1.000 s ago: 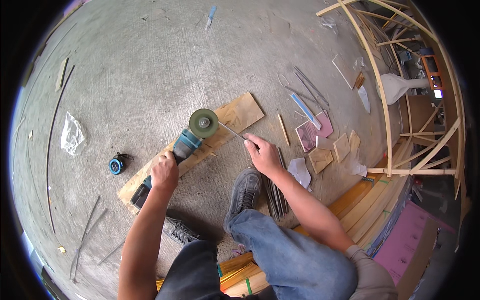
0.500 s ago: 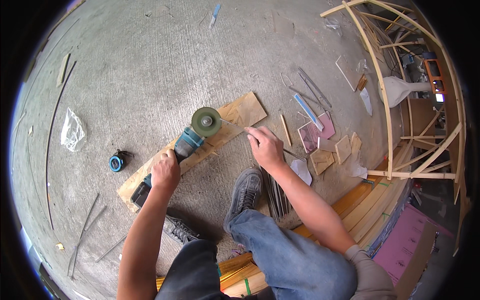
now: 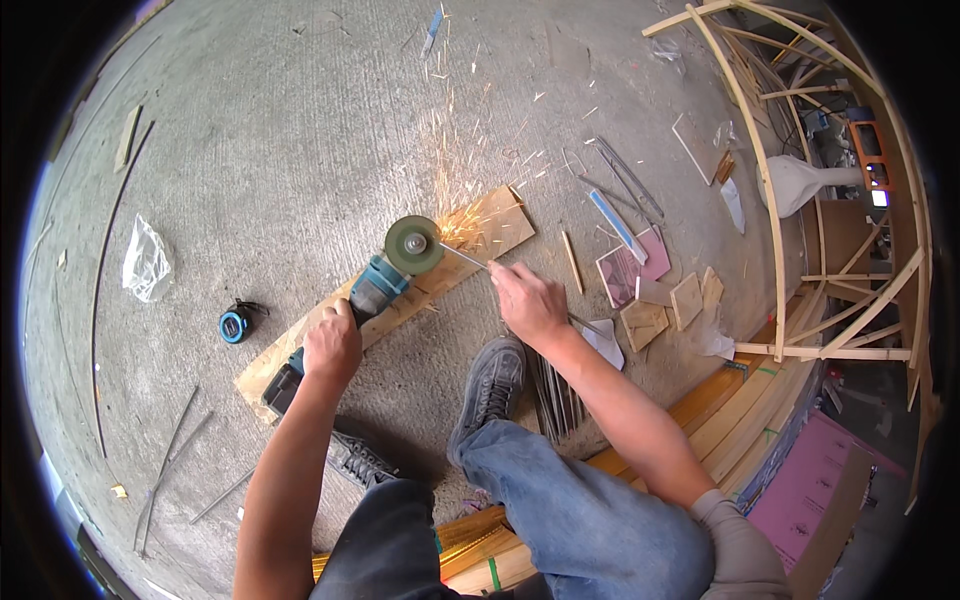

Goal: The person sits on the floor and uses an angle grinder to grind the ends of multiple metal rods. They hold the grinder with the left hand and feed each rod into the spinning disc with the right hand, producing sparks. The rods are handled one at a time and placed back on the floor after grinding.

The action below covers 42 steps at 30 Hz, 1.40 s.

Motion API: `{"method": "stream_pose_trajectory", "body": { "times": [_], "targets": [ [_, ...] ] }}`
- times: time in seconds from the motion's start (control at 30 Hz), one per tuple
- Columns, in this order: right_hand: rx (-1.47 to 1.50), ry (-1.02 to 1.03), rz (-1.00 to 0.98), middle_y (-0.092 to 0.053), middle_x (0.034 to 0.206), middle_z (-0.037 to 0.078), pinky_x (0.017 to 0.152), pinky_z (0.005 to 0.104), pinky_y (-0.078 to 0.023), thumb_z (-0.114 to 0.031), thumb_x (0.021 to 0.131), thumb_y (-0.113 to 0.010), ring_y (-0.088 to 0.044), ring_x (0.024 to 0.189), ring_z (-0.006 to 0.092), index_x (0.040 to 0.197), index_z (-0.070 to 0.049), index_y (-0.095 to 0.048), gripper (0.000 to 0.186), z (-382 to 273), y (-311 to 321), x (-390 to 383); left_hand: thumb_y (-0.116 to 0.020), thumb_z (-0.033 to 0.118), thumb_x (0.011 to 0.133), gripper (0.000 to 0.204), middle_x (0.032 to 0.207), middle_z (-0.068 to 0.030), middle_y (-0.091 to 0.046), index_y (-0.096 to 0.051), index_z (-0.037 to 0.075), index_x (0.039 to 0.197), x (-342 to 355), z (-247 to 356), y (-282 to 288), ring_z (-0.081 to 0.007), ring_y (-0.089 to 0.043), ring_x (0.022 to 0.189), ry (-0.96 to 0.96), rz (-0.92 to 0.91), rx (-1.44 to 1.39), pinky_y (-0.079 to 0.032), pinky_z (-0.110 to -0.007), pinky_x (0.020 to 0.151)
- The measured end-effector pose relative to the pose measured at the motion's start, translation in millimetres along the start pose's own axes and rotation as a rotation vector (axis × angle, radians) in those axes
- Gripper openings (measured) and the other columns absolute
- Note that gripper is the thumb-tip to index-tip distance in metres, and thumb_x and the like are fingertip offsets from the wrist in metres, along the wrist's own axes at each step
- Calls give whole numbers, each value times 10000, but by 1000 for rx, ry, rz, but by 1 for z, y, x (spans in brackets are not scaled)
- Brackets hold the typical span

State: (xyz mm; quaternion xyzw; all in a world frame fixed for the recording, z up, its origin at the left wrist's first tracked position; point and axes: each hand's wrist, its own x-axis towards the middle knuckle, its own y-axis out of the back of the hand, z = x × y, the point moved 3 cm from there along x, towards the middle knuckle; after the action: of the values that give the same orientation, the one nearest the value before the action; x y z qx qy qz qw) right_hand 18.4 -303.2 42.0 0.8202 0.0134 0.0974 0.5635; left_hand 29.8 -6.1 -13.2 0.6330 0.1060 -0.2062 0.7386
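Note:
A teal cordless angle grinder with a green disc rests over a wooden board on the concrete floor. My left hand is closed around the grinder's body. My right hand grips a thin metal rod, whose far end meets the disc's right edge, where bright sparks spray forward and right. More thin rods lie beside my right shoe.
A blue tape measure and plastic bag lie left. Loose rods, pink boards and wood scraps lie right, beside a curved wooden frame. Timber lengths lie at lower right.
Sparks have appeared at the disc's right edge and fly across the board and floor. My right hand has shifted slightly up and right with the rod; my left hand stays on the grinder.

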Motion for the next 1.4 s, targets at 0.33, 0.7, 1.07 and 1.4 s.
{"method": "stream_pose_trajectory", "body": {
  "times": [0.33, 0.7, 1.07, 1.4],
  "targets": [
    [-40, -15, -179, -675, 837, 140, 599, 471, -544, -136, 914, -502, -684, 706, 352, 1155, -97, -644, 283, -5, 7, 8, -548, 108, 884, 237, 986, -207, -628, -482, 15, 1092, 0, -1, 0, -371, -681, 900, -9, -10, 3, -554, -458, 764],
    [213, -252, -138, -695, 992, 164, 693, 491, -525, -236, 956, -539, -683, 853, 373, 1192, -142, -628, 269, 1, 8, 6, -526, 103, 896, 196, 990, -209, -633, -488, 16, 1067, 2, -1, -2, -377, -680, 904, -2, -18, 6, -552, -463, 769],
    [50, -53, 26, -625, 858, 73, 634, 429, -534, -107, 887, -585, -658, 763, 316, 1130, -161, -702, 275, 1, 5, 9, -532, 109, 891, 206, 993, -213, -636, -482, 11, 1065, 2, -2, -2, -387, -678, 908, 4, -23, -10, -551, -470, 773],
    [-69, 68, 42, -634, 834, 54, 606, 407, -536, -78, 879, -573, -662, 718, 287, 1079, -146, -727, 261, -6, 10, 11, -560, 125, 878, 232, 991, -208, -633, -480, 13, 1064, 0, -1, -1, -383, -679, 897, -1, -19, -15, -552, -468, 766]
  ]
}}
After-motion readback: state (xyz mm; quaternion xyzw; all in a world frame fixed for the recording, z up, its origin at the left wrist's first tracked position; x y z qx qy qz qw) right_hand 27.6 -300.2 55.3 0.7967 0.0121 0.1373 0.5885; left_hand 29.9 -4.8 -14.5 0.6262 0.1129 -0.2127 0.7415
